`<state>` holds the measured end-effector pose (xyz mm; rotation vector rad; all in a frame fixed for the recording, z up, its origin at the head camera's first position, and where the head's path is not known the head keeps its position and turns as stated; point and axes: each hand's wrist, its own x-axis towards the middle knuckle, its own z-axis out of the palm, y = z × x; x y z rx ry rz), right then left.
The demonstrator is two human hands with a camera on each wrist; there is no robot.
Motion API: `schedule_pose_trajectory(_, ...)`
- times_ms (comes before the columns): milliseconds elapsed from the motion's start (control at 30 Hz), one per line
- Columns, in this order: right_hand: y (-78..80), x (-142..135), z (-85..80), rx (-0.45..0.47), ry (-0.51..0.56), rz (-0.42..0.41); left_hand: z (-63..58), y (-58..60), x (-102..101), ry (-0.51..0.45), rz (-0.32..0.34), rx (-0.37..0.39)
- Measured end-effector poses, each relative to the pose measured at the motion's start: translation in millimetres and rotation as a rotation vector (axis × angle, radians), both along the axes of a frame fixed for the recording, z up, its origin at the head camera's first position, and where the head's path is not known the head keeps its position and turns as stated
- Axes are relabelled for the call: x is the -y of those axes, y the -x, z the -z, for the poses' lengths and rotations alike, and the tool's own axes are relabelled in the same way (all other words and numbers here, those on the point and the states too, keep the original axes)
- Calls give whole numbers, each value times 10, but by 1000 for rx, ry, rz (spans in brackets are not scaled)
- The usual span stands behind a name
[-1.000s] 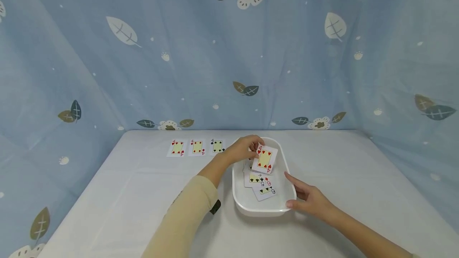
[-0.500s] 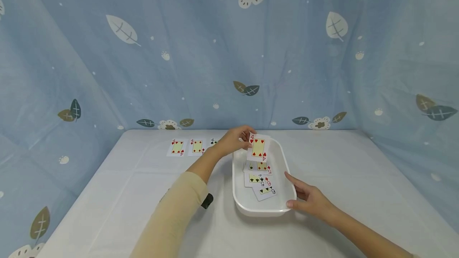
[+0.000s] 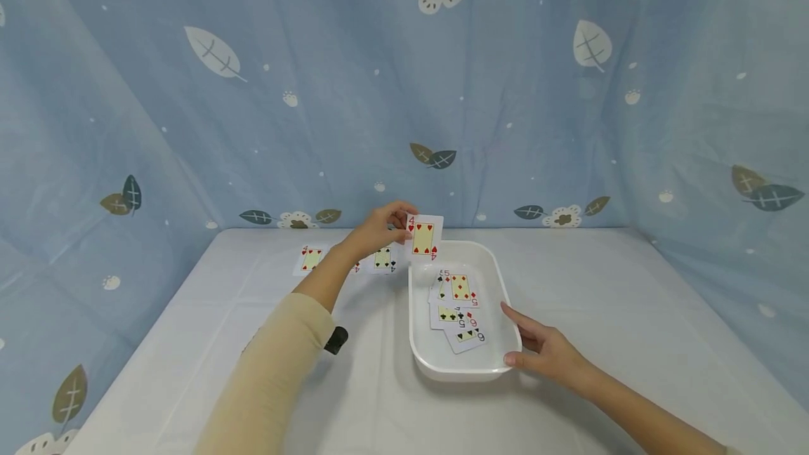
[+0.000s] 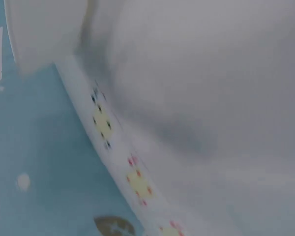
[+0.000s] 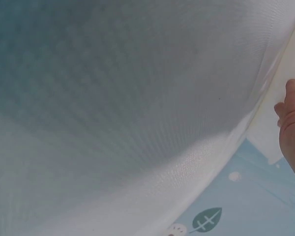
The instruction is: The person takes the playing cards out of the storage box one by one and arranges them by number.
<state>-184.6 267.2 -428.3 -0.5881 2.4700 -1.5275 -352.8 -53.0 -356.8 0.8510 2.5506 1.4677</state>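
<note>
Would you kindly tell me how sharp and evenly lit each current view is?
Head: softly lit, sharp enough to read the four of hearts; left wrist: row of cards blurred, soft shadow across the white tablecloth; right wrist: dark upper left.

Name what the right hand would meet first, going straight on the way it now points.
Most likely the white tub, at its right side: the right hand appears to touch the rim there, though exact contact is hard to judge.

A red 4 and hearts mark the held card point(image 3: 425, 239), a red 5 and diamonds one card point(image 3: 461, 288) in the tub point(image 3: 460, 373), 4s the three cards point(image 3: 382, 259) on the table point(image 3: 588, 300)
</note>
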Motion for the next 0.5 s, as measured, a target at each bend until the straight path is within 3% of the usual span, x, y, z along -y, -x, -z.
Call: schedule_pose_trajectory(500, 12, -13, 27, -12, 12, -19, -19, -38, 758, 68, -175, 1)
